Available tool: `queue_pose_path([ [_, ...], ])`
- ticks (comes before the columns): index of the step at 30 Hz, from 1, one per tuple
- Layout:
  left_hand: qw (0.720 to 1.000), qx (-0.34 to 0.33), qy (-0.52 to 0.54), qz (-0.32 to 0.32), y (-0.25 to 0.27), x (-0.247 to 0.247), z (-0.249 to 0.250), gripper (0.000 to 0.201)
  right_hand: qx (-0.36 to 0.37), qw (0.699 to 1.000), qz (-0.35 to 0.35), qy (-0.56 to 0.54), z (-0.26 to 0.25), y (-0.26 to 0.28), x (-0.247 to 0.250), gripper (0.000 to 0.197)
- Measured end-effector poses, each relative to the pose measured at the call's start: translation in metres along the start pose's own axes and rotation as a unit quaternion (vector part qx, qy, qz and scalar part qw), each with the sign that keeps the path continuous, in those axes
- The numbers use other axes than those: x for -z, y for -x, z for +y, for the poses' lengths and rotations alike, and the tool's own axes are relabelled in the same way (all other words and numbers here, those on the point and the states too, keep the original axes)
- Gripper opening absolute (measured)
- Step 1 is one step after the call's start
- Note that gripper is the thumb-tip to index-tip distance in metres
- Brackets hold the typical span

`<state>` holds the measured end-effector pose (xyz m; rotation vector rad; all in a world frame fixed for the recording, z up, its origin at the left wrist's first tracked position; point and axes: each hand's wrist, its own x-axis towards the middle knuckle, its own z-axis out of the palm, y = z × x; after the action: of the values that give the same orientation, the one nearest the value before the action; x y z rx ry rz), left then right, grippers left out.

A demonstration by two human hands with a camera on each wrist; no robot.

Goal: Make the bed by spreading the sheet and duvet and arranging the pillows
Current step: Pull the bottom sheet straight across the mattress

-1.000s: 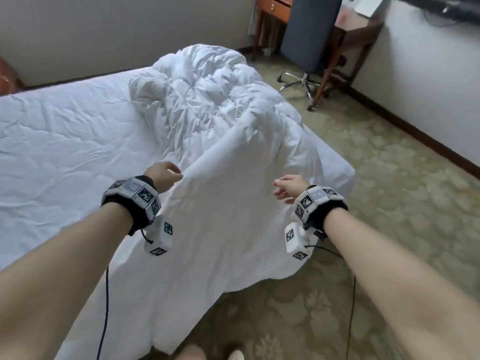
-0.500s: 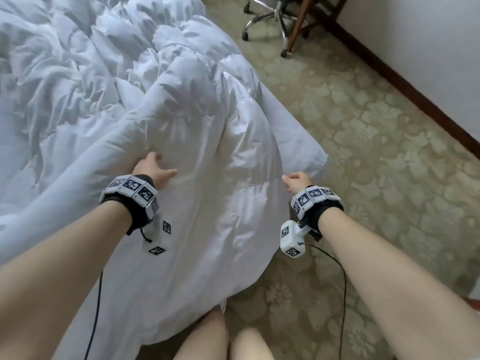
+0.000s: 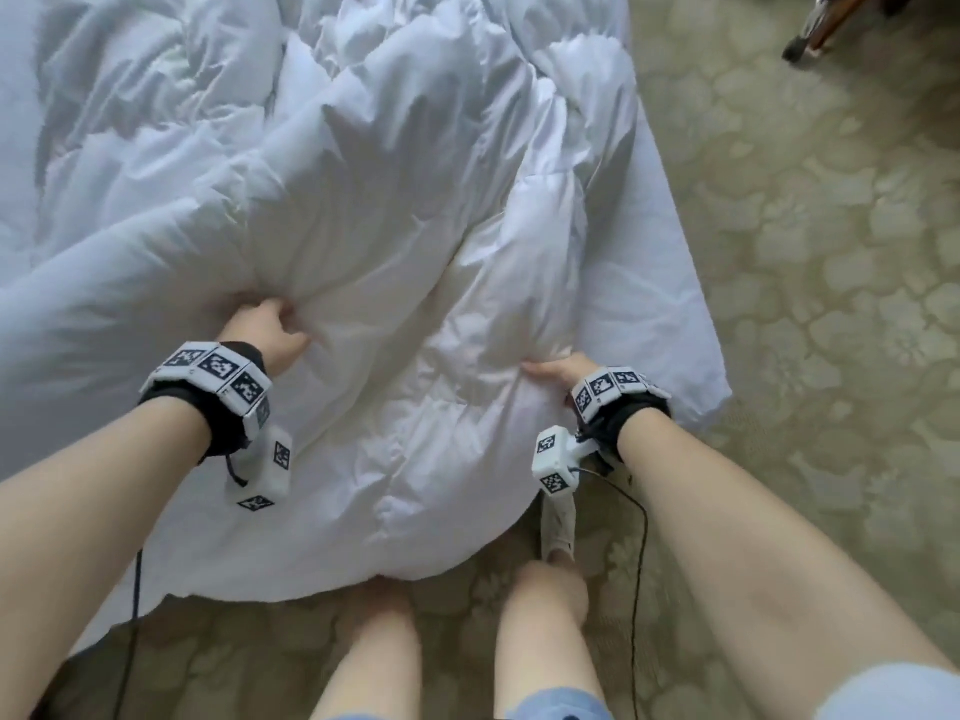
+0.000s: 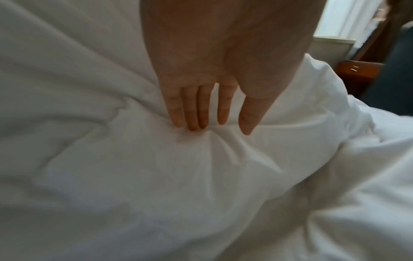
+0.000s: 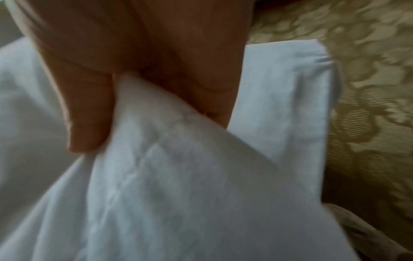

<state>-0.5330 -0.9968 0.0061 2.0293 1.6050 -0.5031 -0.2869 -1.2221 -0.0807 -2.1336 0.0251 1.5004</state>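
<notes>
A crumpled white duvet [image 3: 415, 226] lies heaped on the bed, and its near end hangs over the bed's edge toward my legs. My left hand [image 3: 267, 332] presses into a fold of it; the left wrist view shows the left hand [image 4: 208, 114] with straight fingers dug into the duvet [image 4: 178, 176]. My right hand [image 3: 558, 368] holds the duvet's right side. In the right wrist view the right hand [image 5: 152, 128] pinches a fold of the duvet [image 5: 167, 176] between thumb and fingers. The white sheet [image 3: 670, 304] shows beneath at the bed's right corner. No pillows are in view.
Patterned green carpet [image 3: 831, 304] lies right of the bed and under my bare legs [image 3: 540, 641]. A pale slipper [image 3: 558, 527] sits by my right foot. A chair's wheeled base [image 3: 810, 39] is at the far right. A wooden drawer [image 4: 357, 70] stands beyond the bed.
My head has tipped down and come closer to the bed's edge. Both hands have come down onto the duvet: the left now presses into it and the right has taken hold of a fold.
</notes>
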Motion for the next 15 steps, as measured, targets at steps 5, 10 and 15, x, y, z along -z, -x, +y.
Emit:
queue_pose_path([
  [5,0.995,0.081,0.052,0.003,0.056,-0.011,0.036,0.049,0.072,0.992,-0.092,0.054,-0.032,0.05,0.049,0.05],
  [10,0.995,0.071,0.073,0.005,0.105,-0.001,0.091,0.047,0.132,0.982,-0.097,0.098,-0.045,0.106,0.126,0.034],
  [15,0.99,0.027,0.132,0.05,0.162,0.006,0.152,0.045,0.15,0.978,-0.072,0.128,-0.039,0.146,0.203,0.032],
])
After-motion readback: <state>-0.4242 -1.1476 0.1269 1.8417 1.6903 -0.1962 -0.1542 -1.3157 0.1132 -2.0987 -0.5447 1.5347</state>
